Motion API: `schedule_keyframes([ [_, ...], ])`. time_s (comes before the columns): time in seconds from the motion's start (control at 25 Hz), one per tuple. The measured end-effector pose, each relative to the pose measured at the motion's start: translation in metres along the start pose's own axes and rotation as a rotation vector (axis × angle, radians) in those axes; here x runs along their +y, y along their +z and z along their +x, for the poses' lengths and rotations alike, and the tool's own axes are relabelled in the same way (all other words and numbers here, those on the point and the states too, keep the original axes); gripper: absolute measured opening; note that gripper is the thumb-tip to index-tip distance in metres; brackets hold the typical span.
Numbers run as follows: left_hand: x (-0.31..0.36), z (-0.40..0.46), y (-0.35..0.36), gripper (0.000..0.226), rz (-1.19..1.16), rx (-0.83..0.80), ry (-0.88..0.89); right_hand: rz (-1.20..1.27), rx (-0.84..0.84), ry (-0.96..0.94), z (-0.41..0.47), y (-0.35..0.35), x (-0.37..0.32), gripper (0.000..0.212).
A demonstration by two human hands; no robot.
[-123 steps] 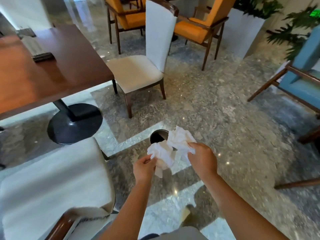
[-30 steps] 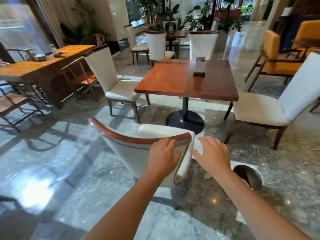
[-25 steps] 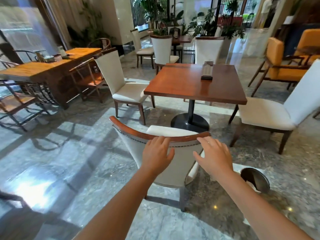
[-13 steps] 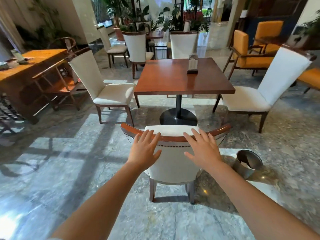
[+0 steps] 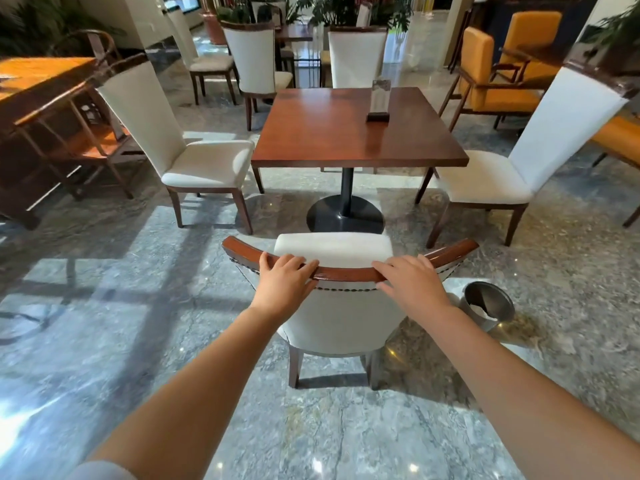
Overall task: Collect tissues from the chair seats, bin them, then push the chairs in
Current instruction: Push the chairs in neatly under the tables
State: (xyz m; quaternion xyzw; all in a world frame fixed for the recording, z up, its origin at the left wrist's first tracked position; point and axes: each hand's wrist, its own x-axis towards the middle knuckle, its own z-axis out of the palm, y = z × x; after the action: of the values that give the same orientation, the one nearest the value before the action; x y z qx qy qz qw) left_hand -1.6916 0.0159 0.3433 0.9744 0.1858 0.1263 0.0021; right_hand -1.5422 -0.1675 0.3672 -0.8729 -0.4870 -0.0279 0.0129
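Both hands have closed in: left hand (image 5: 284,284) and right hand (image 5: 410,284) rest fingers-spread atop the chair (image 5: 341,306) back, squared to push toward table (image 5: 349,133); tissues sit in bin (image 5: 488,306).

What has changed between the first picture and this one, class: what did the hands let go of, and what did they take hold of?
The tissues left both hands. The left hand and right hand now rest on the near chair's wooden top rail. The view turned from the floor to the table. The bin stayed on the floor.
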Motion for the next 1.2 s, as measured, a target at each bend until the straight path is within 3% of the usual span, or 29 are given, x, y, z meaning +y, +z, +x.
schedule_keyframes([
  [0.24, -0.009, 0.011, 0.013, 0.034, 0.006, 0.073, 0.036, -0.015, 0.039, -0.024, 0.012, 0.007, 0.007, 0.037],
  [0.56, -0.032, 0.057, 0.013, 0.035, -0.030, -0.054, 0.022, -0.015, 0.047, 0.000, 0.058, 0.009, 0.008, 0.037],
  [0.84, -0.052, 0.118, 0.031, 0.034, -0.045, -0.035, 0.039, -0.031, 0.050, 0.010, 0.119, 0.016, 0.033, 0.039],
  [1.2, -0.069, 0.206, 0.045, 0.039, -0.012, -0.144, 0.014, -0.025, 0.010, 0.017, 0.201, 0.018, 0.071, 0.039],
])
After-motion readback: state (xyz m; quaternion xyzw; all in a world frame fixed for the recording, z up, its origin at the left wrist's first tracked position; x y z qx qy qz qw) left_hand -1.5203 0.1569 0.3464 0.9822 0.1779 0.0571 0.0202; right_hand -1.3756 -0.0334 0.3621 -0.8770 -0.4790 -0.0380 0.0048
